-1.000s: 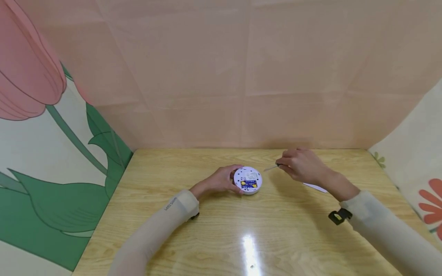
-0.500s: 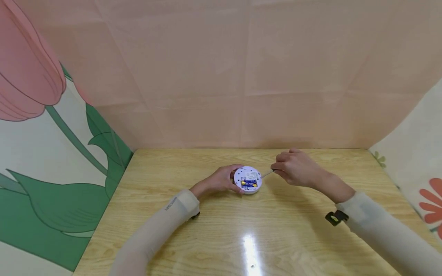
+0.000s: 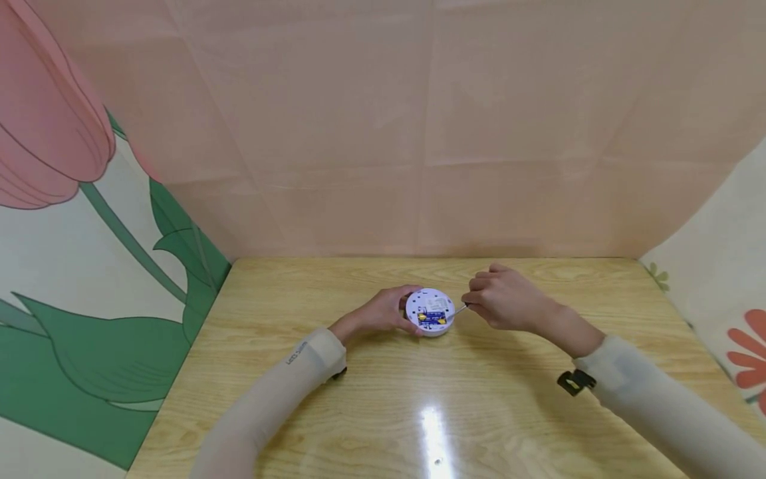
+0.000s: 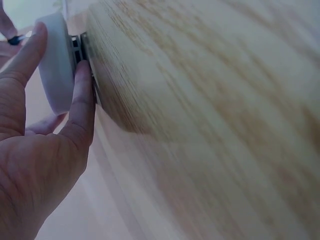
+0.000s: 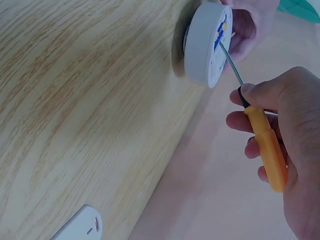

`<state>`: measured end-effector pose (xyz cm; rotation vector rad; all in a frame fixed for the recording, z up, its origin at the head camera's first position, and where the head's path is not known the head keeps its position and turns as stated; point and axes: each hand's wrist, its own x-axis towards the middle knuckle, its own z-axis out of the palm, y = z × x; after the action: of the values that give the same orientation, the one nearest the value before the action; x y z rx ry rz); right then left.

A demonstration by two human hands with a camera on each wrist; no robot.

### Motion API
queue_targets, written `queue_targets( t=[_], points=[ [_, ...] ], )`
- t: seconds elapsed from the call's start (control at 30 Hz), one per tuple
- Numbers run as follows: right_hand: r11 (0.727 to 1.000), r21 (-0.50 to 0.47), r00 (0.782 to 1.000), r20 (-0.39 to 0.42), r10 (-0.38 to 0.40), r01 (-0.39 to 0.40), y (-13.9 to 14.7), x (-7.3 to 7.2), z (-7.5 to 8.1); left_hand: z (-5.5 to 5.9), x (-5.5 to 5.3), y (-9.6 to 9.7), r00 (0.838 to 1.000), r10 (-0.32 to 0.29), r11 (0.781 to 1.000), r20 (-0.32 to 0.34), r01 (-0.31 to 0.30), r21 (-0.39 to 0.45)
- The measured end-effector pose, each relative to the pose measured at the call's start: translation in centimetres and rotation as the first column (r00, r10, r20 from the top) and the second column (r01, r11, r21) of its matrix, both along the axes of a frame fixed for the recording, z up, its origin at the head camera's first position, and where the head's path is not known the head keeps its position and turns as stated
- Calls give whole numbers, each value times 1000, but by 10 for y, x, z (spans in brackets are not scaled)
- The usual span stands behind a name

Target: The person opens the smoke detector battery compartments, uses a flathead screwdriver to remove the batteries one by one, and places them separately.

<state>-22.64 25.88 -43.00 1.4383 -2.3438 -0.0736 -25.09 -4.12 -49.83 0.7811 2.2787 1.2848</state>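
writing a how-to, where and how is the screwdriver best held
Probably by the orange handle, wrapped around, coming from the end away from the disc: the handle is long and thicker than the slim shaft, which slants towards the disc.

Both arms are stretched forward and inward, covered by sleeves almost to the wrists. The left arm is slanted in from the near left, and its hand, the left hand, is bent into a wide grip, with the fingers parted. From the near right, the right hand is brought in with its back turned up; its fingers are curled inward, and the thumb is laid forward. The two hands are held near each other, apart.
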Motion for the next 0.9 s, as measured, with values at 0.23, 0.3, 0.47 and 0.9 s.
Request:
queue_targets(
  t=[0.23, 0.3, 0.47, 0.9],
  points=[
    [996, 77, 999, 7, -39, 39, -7, 2, 3, 1, 0, 0, 1000, -4, 1000, -1, 4, 7],
    [995, 91, 999, 3, -47, 47, -9, 2, 4, 1, -1, 0, 1000, -6, 1000, -3, 6, 2],
    [990, 123, 997, 6, -72, 71, -14, 4, 6, 1, -1, 0, 1000, -5, 1000, -8, 5, -10],
    [953, 265, 989, -75, -130, 146, -36, 13, 23, 1, -3, 3, 1000, -1, 1000, -22, 1, -27]
  ],
)
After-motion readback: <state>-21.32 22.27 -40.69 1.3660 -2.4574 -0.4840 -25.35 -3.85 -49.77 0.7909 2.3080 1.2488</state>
